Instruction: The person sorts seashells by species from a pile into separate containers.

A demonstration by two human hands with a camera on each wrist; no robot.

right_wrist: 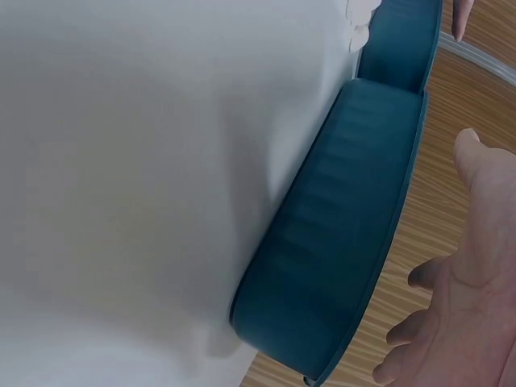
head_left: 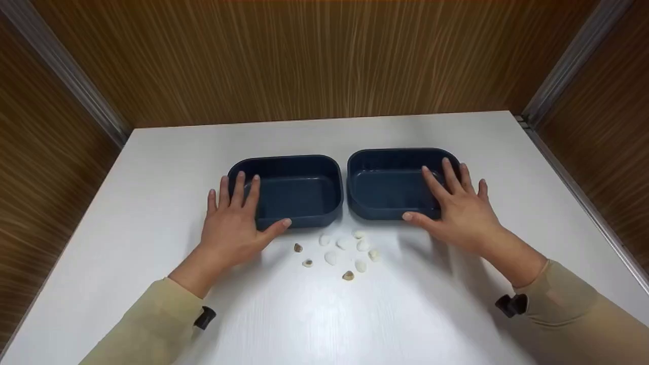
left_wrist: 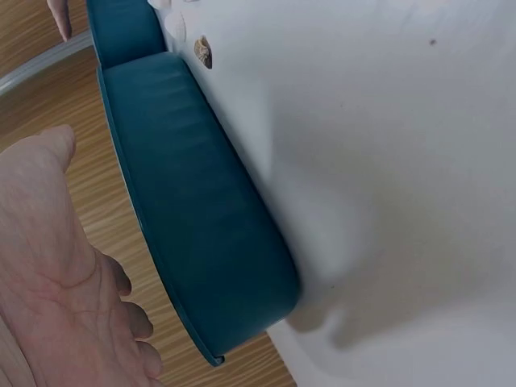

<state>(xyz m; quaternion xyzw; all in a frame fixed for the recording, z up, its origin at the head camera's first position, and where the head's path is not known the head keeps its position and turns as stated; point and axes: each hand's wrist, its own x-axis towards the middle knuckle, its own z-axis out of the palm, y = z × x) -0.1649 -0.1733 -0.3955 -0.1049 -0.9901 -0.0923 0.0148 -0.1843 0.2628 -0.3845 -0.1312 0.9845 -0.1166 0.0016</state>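
Two dark blue rectangular containers stand side by side, the left one [head_left: 299,222] and the right one [head_left: 390,214]. Over the outer side of the left container my left hand [head_left: 230,230] is spread, fingers straight. My right hand [head_left: 464,215] is spread likewise over the outer side of the right container. Neither hand holds anything; whether they touch the rims, I cannot tell. In the left wrist view the left palm [left_wrist: 56,274] is beside the container's wall [left_wrist: 193,201]. The right wrist view has the right palm [right_wrist: 476,282] beside the other container's wall [right_wrist: 330,226].
In front of the containers, several white shells or stones [head_left: 330,258] lie loosely grouped on the white table [head_left: 324,324]. Among them are brown pieces [head_left: 348,275], [head_left: 308,263]. Wood-grain panels [head_left: 324,61] with metal edge strips [head_left: 568,61] enclose the table at the back and sides.
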